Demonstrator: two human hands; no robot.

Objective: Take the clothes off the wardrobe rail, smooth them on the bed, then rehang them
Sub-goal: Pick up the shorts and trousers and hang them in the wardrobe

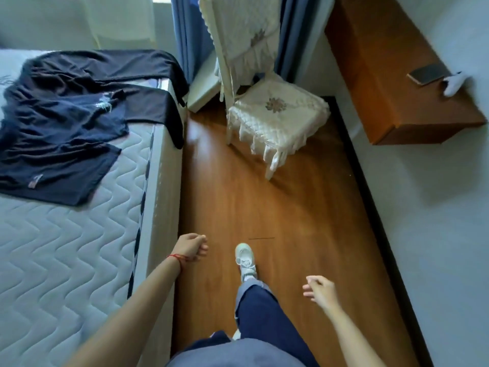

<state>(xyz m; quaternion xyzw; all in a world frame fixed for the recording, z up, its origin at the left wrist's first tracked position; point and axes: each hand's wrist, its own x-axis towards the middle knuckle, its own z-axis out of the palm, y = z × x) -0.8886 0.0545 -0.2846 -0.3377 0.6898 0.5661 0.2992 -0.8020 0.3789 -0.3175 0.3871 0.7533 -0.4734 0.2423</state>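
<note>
- While both hands hang loosely curled and hold nothing, the left hand (191,247) is by the bed (79,247) edge and the right hand (321,290) is over the floor.
- Ahead-left of the left hand, dark clothes (66,123) lie rumpled on the bed.
- Judged step: between garments, walking; next, reach the clothes and smooth them.

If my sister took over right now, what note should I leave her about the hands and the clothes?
Left hand: loosely curled, holding nothing, beside the bed's edge.
Right hand: relaxed, holding nothing, over the wooden floor.
Clothes: dark clothes lie spread on the bed, still wrinkled, with one sleeve hanging over the edge.
Done: those clothes are off the rail and on the bed.
Left: smooth them, then rehang. No hangers or wardrobe show in this view, so whether more clothes wait there cannot be told.
</note>
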